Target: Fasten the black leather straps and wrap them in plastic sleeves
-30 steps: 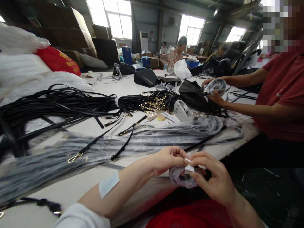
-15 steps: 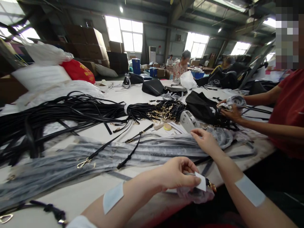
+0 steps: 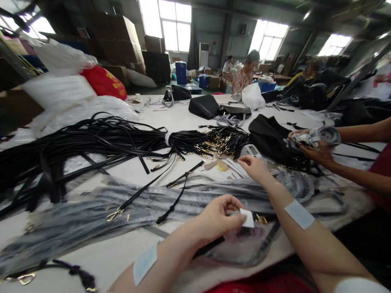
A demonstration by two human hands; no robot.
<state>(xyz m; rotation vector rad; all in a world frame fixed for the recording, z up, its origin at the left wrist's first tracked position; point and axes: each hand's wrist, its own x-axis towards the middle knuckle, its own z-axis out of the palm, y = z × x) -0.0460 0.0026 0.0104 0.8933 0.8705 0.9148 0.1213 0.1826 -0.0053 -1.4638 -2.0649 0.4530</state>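
My left hand [image 3: 222, 217] is closed around the end of a black strap in clear plastic wrap, low in the centre of the view. A small white paper piece [image 3: 248, 218] lies against the strap beside my thumb, and a gold clasp [image 3: 262, 219] sticks out to its right. My right hand [image 3: 257, 169] is stretched forward over the table, thumb and fingertips pinched together. Its tips are beside some white strips [image 3: 236, 167]; whether something is between them is too small to tell. A grey-white dispenser [image 3: 249, 150] stands just behind that hand.
A large bundle of black straps [image 3: 128, 140] lies at left, its gold clasps [image 3: 220, 144] towards the middle. Plastic-wrapped straps [image 3: 128, 207] stretch across the front. A yellow round piece [image 3: 222, 165] lies near the strips. At right, a co-worker's hands [image 3: 320, 152] hold a wrapped roll.
My right hand has moved left and slightly up, from beside the dispenser to the white strips. The left hand with the strap has shifted slightly left and up. The view has turned right.
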